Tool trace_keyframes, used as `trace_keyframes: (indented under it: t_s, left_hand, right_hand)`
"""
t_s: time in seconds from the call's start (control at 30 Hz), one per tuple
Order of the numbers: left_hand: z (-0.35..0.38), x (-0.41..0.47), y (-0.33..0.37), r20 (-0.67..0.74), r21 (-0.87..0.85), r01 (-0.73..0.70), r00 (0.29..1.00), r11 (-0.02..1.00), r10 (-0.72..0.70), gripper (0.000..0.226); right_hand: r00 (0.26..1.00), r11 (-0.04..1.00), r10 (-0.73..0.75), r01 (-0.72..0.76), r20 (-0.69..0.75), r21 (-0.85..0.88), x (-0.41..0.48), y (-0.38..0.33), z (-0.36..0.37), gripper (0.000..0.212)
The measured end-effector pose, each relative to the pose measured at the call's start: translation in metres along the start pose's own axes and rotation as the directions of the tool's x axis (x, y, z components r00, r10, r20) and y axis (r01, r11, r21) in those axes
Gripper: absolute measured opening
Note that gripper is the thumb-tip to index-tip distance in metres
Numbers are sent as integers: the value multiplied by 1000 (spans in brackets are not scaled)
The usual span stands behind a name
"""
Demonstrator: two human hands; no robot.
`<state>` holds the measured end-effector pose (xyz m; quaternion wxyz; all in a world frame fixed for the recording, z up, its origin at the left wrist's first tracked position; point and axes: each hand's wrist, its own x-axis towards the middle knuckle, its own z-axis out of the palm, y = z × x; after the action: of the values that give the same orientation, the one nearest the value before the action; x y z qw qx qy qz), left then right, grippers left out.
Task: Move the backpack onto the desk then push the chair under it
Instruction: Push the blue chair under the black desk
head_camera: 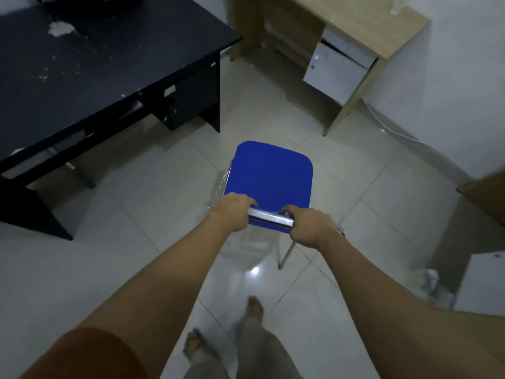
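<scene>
A chair with a blue seat (pixel 270 173) and a metal frame stands on the tiled floor in the middle of the view. My left hand (pixel 232 213) and my right hand (pixel 310 227) both grip the chrome top bar of its backrest (pixel 270 218), one at each end. The black desk (pixel 90 67) fills the upper left, with its open underside facing the chair. A dark object at the desk's far top edge (pixel 90 2) is only partly in view; I cannot tell if it is the backpack.
A light wooden desk (pixel 355 20) with a white drawer unit (pixel 336 75) stands at the upper right against the wall. A white cabinet (pixel 483 285) and a wooden piece (pixel 489 195) sit at the right. My bare feet (pixel 254 310) are on the floor behind the chair.
</scene>
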<state>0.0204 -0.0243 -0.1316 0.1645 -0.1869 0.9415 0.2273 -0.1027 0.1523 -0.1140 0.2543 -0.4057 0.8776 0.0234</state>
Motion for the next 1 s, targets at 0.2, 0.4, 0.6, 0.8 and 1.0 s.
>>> trace_keyframes:
  t_s: [0.2, 0.4, 0.6, 0.8, 1.0]
  left_hand:
    - [-9, 4, 17, 53, 42, 75, 996, 996, -77, 40]
    - [-2, 0, 34, 8, 33, 217, 976, 976, -218, 40]
    - [21, -27, 39, -86, -49, 320, 942, 946, -323, 39]
    - [40, -62, 49, -120, -118, 385, 909, 915, -398, 35]
    - [67, -98, 76, -179, -129, 451, 866, 883, -468, 35]
  right_hand:
    - [993, 994, -104, 103, -54, -29, 4, 14, 1, 55]
    - [967, 967, -254, 254, 21, 10, 5, 25, -1, 56]
    - [935, 935, -353, 354, 45, -18, -11, 59, 1, 59]
    - [864, 856, -498, 504, 80, -119, -21, 56, 8, 61]
    - [796, 784, -581, 603, 169, -147, -32, 61, 9, 63]
